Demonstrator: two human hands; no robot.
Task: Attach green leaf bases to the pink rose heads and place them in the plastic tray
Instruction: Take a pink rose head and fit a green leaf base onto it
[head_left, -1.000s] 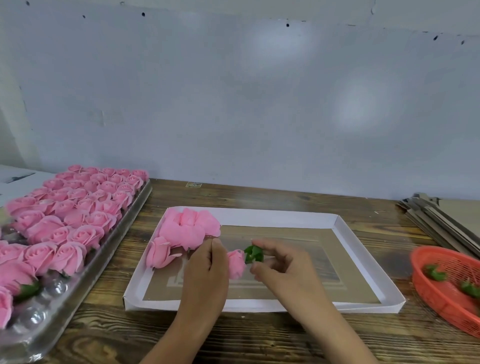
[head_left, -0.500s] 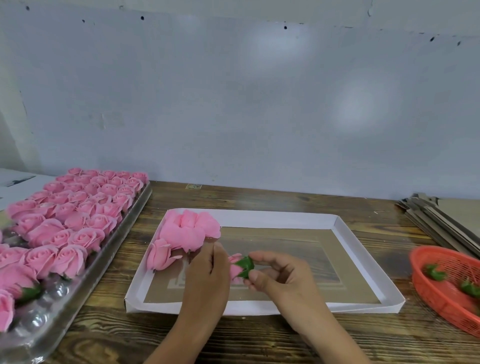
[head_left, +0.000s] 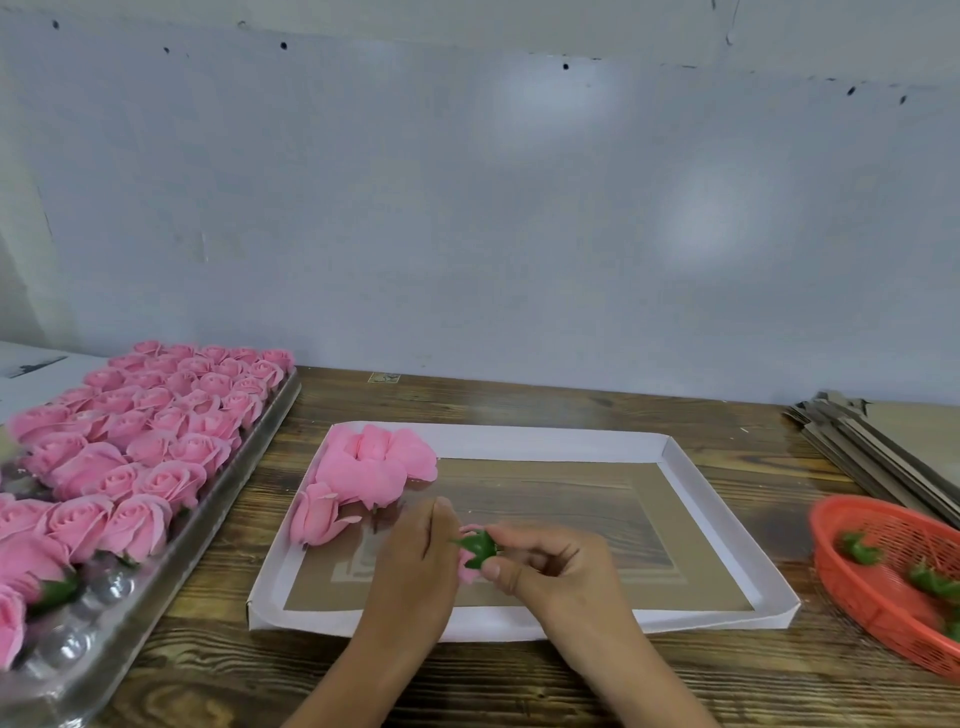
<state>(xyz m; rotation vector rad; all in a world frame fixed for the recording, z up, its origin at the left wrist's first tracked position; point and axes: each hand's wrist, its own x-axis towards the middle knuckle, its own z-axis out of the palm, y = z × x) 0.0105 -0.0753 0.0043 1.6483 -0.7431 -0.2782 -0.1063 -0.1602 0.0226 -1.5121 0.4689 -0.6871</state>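
My left hand holds a pink rose head, mostly hidden behind its fingers. My right hand pinches a green leaf base against that rose. Both hands hover over the front of a white-rimmed cardboard box lid. A few loose pink rose heads lie in the lid's back left corner. The clear plastic tray on the left is packed with several finished pink roses.
An orange mesh basket with green leaf bases sits at the right edge. Stacked flat cardboard lies behind it. The wooden table meets a pale wall at the back.
My right hand has brought the green leaf base from just apart onto the rose head in my left hand. Both hands have dropped slightly toward me.
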